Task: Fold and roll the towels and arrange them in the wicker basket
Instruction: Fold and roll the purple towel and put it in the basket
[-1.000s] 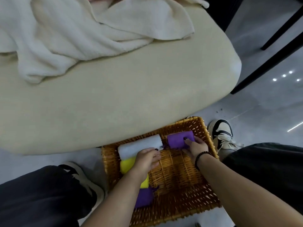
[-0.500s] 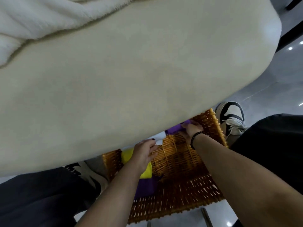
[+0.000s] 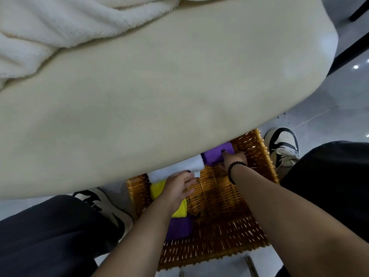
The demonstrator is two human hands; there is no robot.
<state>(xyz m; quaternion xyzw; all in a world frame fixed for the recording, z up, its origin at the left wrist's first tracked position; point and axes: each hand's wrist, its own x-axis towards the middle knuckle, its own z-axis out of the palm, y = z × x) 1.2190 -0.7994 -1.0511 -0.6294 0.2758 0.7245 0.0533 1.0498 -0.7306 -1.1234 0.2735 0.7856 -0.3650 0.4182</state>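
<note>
Below the table's edge [image 3: 179,120], on the floor between your shoes, sits the wicker basket [image 3: 219,236]. Your right hand [image 3: 233,157] grips the purple rolled towel [image 3: 214,155] at the far right corner, fingers curled around it. Your left hand [image 3: 177,186] rests with fingers extended on the white rolled towel [image 3: 175,169] just beside it. Along the left wall lie a yellow towel [image 3: 157,188] and a second purple towel [image 3: 178,228]. White unfolded towels [image 3: 60,27] lie on the table.

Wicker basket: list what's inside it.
In the wicker basket: a white roll, a purple roll, a yellow roll and a second purple roll. The table covers its far edge and the forearms hide some of the rolls.
</note>
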